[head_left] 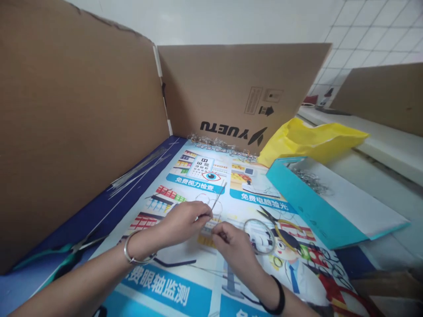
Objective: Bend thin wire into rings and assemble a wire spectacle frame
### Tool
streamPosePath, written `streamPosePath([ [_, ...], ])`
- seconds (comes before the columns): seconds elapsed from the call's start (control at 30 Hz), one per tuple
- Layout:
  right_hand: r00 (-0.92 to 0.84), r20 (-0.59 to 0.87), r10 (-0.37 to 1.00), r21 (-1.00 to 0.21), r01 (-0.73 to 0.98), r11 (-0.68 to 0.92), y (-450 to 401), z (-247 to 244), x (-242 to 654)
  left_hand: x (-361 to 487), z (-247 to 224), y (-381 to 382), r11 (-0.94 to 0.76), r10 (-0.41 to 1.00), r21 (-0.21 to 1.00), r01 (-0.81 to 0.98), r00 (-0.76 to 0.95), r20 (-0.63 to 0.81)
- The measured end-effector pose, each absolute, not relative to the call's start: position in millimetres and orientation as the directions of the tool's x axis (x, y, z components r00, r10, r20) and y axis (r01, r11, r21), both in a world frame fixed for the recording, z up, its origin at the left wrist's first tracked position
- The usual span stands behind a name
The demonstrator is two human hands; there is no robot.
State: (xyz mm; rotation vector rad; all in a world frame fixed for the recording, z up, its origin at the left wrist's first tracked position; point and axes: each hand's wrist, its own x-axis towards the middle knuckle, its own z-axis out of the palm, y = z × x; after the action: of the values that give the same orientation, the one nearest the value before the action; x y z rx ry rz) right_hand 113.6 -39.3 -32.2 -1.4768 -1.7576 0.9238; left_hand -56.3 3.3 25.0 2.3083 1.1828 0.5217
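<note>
Above the middle of the printed poster (216, 268), my left hand (190, 220) is closed in a pinch, with a thin wire bundle (218, 196) rising from its fingertips. The bundle leans up and to the right. Just right of it, my right hand (229, 240) is also closed, its thumb and fingers pressed together; what they hold is too small to make out. A small gap separates the hands. Beside my right hand lies a wire coil (259, 236), with black-bladed scissors (277, 225) at its upper right.
Teal-handled pliers (74, 252) lie at the left, below straight wires (137, 176). Cardboard walls (244, 88) stand behind and left. A turquoise box (317, 220) with small metal pieces and a yellow bag (310, 138) are at the right. More small pieces line the back edge.
</note>
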Motion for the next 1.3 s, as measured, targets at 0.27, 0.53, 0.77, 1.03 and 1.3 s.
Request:
streamPosePath([
  [0.27,-0.15,0.044,0.988,-0.785,0.607,0.127,-38,-38,113,-54,21,-1,-0.466,0.839,0.634,0.618,0.536,0.094],
  [0.53,-0.181,0.027,0.983,-0.751,0.645,0.139,-34,-37,110,-53,13,-2,-0.448,0.832,0.67,0.592,0.55,0.071],
  [0.77,-0.159,0.007,0.987,-0.679,0.724,0.121,-31,-38,104,-56,9,-1,-0.471,0.812,0.691,0.548,0.575,0.098],
  [1.03,-0.176,0.001,0.984,-0.656,0.743,0.133,-30,-42,104,-60,6,0,-0.385,0.808,0.826,0.411,0.584,0.086],
  [1.3,-0.178,0.034,0.984,-0.664,0.731,0.155,-32,-44,103,-59,-5,2,-0.17,0.855,0.937,0.304,0.519,-0.014],
])
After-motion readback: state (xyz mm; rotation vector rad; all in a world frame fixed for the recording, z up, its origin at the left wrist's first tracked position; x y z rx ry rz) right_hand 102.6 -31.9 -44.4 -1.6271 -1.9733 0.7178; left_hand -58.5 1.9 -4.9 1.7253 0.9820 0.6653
